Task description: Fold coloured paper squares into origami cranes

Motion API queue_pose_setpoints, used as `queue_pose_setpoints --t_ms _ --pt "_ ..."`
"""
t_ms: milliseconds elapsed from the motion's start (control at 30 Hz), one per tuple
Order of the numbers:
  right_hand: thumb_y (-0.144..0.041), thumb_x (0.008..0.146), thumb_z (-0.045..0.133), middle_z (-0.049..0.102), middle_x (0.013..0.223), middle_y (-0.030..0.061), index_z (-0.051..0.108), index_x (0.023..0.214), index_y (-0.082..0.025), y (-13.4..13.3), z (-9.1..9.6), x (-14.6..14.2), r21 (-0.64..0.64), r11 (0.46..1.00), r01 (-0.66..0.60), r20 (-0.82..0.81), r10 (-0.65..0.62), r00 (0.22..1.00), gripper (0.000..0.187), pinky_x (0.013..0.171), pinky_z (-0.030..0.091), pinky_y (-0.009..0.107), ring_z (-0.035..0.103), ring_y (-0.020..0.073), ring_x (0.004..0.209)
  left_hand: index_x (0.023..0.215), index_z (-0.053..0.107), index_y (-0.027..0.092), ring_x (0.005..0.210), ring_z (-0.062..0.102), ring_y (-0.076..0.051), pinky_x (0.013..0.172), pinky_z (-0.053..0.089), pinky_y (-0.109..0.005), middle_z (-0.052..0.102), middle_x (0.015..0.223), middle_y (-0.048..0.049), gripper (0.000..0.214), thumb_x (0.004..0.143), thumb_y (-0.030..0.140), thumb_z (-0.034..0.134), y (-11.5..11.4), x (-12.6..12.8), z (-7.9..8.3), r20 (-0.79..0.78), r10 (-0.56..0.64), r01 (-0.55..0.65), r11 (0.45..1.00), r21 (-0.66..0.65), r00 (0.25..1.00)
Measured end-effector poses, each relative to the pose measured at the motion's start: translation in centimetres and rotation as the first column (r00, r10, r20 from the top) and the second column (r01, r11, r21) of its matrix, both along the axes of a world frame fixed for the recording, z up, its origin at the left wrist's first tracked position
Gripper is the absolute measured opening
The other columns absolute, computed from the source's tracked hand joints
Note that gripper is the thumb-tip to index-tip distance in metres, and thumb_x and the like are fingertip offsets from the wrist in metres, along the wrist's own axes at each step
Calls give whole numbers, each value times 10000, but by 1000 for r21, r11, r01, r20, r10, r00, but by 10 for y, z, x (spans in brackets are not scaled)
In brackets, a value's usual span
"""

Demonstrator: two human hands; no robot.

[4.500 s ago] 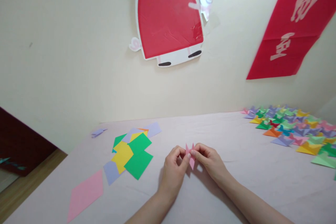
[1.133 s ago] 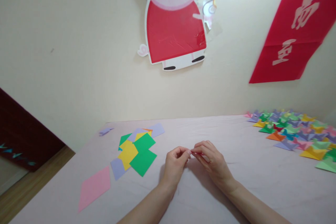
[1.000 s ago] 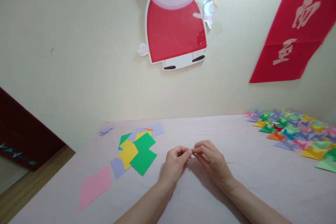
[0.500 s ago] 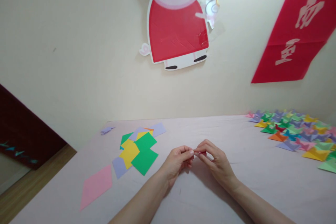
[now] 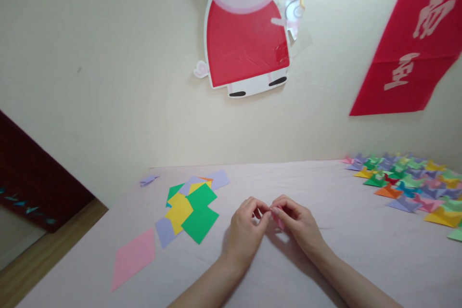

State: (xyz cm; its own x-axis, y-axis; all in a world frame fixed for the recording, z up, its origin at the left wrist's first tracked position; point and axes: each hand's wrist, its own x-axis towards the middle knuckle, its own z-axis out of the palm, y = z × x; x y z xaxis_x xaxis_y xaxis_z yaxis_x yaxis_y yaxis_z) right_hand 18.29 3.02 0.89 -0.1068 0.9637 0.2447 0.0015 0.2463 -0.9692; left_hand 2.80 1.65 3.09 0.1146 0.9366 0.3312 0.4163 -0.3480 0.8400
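Note:
Close together over the cloth-covered table, my two hands meet fingertip to fingertip. A small pink folded paper [image 5: 279, 221] shows below the fingers of my right hand [image 5: 298, 224], which pinches it. My left hand [image 5: 247, 228] has thumb and forefinger pressed together at the paper's left end. Most of the folded paper is hidden by the fingers, so its shape is unclear. Left of my hands lie loose paper squares, the closest being a green square [image 5: 200, 221]. A yellow square [image 5: 179, 212] is partly under the green ones.
Rows of folded paper figures [image 5: 406, 187] in many colours stand at the table's right. A pink square [image 5: 133, 259] lies at the front left, and a small purple folded paper [image 5: 148, 181] at the back left. The wall [image 5: 144, 82] rises behind the table.
My left hand has turned, its back now facing up and its fingers curled towards the paper. More of the pink paper shows under my right fingers. The view has shifted slightly.

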Motion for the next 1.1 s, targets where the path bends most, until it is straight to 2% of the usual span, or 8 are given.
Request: queue_pose_setpoints --t_ms 100,267,467,600,800,933,1000,1100 --pt "-462 824 662 535 671 -20 632 690 -178 -1 0 -1 -28 999 -21 -24 20 1000 315 581 384 260 463 121 580 755 598 195 734 548 -153 698 385 -264 622 770 14 104 855 221 597 0 1 -2 -34 26 -26 999 20 999" --pt "-448 815 675 558 713 -5 663 729 -176 0 -3 -2 -11 999 -41 6 41 999 285 598 396 257 501 136 634 722 568 196 701 544 -147 671 379 -255 609 727 21 132 850 226 586 -1 1 -2 -5 29 -29 999 -40 1000" --pt "-459 820 659 510 650 -38 593 695 -181 0 -6 -2 -38 999 -37 -10 37 999 312 554 361 240 432 98 542 712 564 199 687 537 -151 650 370 -257 614 724 16 150 852 252 578 -1 1 -2 -64 1 -6 998 -70 998" --pt "-516 778 667 449 603 -67 534 686 -193 1 -6 -5 -112 993 -34 -78 25 997 362 481 296 225 344 75 469 794 607 197 710 560 -152 663 391 -252 646 787 5 90 849 260 575 -3 5 -9 -16 -24 22 991 -132 1000" --pt "-528 778 676 456 564 -62 543 678 -194 -1 -1 -7 -161 986 -40 -93 25 995 373 536 349 235 394 102 520 714 590 190 663 531 -147 631 381 -245 617 695 15 156 837 282 567 0 7 -14 43 -9 17 982 -190 999" --pt "-511 783 692 596 746 -4 638 867 -193 -1 0 -6 -147 989 -33 -87 20 996 333 675 441 267 545 157 704 704 572 186 655 507 -146 630 384 -245 596 682 14 176 831 307 572 4 4 -16 152 0 31 979 -201 988" --pt "-519 778 695 598 780 -1 626 997 -210 0 -2 -5 -142 990 -20 -92 7 996 385 690 457 278 565 167 730 699 560 185 650 488 -145 627 381 -245 576 672 16 183 824 317 581 6 3 -17 195 3 38 978 -206 981" --pt "-525 761 709 539 730 -24 598 1021 -222 2 -7 -5 -111 994 25 -93 -35 995 415 633 455 267 541 152 659 702 556 184 648 470 -143 624 370 -247 553 663 21 192 821 331 588 8 2 -20 223 -3 53 974 -219 975"
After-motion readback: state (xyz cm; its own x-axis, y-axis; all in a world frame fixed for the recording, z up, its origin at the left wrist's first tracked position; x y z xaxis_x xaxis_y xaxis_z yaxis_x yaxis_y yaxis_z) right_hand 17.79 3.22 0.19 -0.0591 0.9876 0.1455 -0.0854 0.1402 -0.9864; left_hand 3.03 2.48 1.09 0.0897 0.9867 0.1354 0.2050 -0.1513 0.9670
